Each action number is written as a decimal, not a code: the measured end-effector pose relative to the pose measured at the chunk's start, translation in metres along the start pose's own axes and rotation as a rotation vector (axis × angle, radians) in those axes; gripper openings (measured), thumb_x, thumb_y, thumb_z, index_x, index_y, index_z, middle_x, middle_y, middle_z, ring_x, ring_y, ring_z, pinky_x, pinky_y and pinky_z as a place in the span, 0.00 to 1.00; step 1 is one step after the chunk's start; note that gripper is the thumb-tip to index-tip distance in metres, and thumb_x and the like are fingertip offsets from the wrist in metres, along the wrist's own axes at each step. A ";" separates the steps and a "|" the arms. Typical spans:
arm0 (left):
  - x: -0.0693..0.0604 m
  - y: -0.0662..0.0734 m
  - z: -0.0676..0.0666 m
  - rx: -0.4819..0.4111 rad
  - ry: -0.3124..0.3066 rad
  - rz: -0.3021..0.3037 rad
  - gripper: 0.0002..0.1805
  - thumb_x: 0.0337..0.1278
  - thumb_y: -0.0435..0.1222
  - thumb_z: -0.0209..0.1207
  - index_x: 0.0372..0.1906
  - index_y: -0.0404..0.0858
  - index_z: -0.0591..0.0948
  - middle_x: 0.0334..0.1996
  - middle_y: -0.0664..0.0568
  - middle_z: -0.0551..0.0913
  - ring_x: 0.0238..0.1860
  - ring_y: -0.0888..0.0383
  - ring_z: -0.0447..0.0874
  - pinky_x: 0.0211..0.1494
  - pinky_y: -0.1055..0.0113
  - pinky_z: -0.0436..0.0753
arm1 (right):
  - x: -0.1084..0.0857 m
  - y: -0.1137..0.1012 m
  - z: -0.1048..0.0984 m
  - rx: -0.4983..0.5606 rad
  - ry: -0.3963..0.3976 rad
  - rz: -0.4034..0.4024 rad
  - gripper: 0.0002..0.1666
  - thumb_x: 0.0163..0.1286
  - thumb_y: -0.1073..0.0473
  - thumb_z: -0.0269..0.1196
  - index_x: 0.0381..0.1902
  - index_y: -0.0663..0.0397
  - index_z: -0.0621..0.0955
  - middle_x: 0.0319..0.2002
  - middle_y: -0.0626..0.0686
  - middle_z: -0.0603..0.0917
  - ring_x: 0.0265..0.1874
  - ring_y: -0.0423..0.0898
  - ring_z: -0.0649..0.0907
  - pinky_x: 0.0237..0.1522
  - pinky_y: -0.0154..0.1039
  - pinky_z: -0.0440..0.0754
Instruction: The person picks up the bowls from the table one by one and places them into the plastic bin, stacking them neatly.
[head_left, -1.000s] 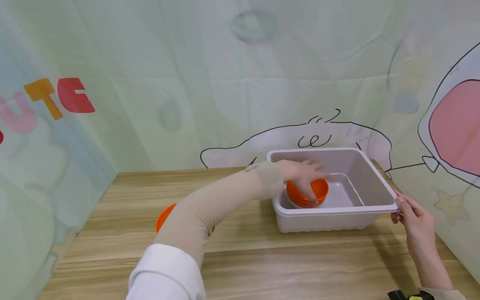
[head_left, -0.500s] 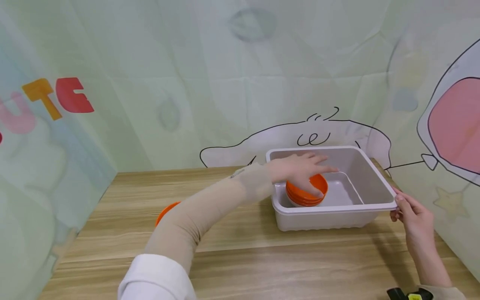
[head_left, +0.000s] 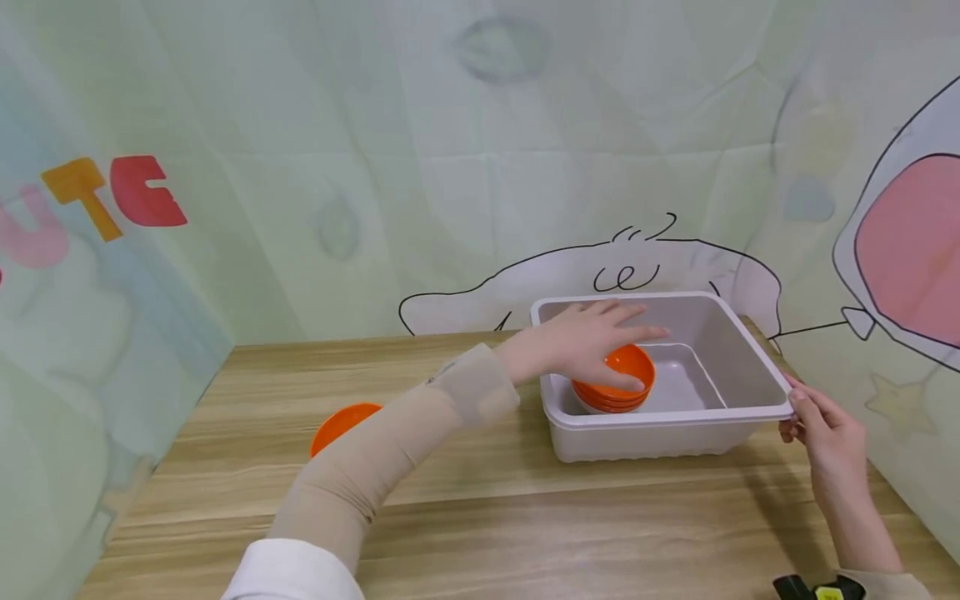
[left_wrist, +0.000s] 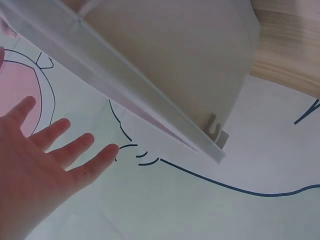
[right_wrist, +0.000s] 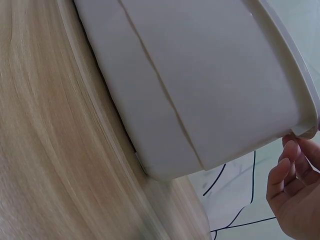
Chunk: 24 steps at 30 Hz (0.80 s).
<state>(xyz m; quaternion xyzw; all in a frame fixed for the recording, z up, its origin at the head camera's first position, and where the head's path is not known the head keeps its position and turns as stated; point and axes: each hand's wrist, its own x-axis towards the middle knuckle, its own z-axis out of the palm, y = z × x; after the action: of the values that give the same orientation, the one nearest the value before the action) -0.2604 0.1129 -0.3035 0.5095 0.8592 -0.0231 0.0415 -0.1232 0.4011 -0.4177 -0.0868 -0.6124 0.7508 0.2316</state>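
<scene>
My left hand [head_left: 588,342] hovers over the left side of a light grey plastic tub [head_left: 675,417], its fingers spread and nothing held. Below it, inside the tub, stands a stack of orange bowls [head_left: 633,371], partly hidden by the hand. In the left wrist view the spread fingers [left_wrist: 92,167] show beside the tub's rim [left_wrist: 125,85]. My right hand [head_left: 832,433] pinches the tub's rim at its front right corner, thumb on top. From the right wrist view, curled fingers [right_wrist: 290,172] sit under that rim. Another orange bowl [head_left: 341,423] is on the table at left, partly behind my left forearm.
The tub stands on a wood-grain table [head_left: 562,533] near its back right corner. A printed cloth backdrop [head_left: 360,167] hangs close behind and along both sides. A black and yellow device [head_left: 821,587] sits by my right wrist.
My left hand and forearm have drawn back to the left, uncovering more of the bowl on the table. The right hand keeps its hold on the rim, and the tub stays in place.
</scene>
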 end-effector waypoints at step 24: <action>-0.054 0.004 0.010 -0.080 0.218 -0.073 0.35 0.60 0.63 0.49 0.72 0.64 0.58 0.77 0.54 0.51 0.77 0.51 0.49 0.72 0.45 0.62 | -0.001 -0.001 0.004 -0.011 0.039 0.014 0.11 0.70 0.60 0.58 0.42 0.46 0.87 0.24 0.43 0.84 0.21 0.38 0.77 0.20 0.30 0.73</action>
<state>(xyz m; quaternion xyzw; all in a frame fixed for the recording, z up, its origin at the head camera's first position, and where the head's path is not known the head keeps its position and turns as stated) -0.2305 0.0666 -0.3080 0.4754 0.8767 0.0653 -0.0325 -0.1241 0.3969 -0.4158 -0.1069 -0.6114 0.7471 0.2379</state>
